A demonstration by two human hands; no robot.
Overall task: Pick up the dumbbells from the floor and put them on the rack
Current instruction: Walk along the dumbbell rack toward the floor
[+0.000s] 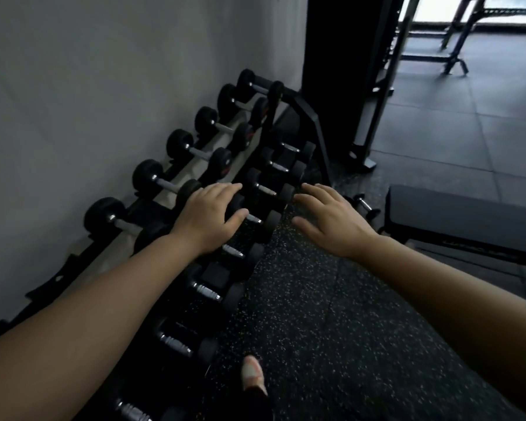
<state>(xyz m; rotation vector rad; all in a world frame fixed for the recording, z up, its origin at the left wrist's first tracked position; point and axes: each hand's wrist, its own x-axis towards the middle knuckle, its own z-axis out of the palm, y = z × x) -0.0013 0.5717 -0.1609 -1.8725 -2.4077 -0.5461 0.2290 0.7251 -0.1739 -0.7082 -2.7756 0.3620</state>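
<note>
A black two-tier dumbbell rack [308, 113] runs along the grey wall on the left. Its upper tier holds several round-headed dumbbells [176, 147]; the lower tier holds several smaller ones with steel handles [264, 189]. My left hand [207, 217] hovers over the lower tier with fingers spread and nothing in it. My right hand [331, 220] is stretched out beside the rack's front edge, fingers apart and empty. One small dumbbell [365, 205] lies on the speckled floor just beyond my right hand, next to the bench.
A black padded bench [465, 217] stands on the right. A black upright post with a steel foot [362, 156] rises behind the rack. More frames [438, 59] stand far right. My shoe [254, 375] shows at the bottom on the rubber floor [331, 314].
</note>
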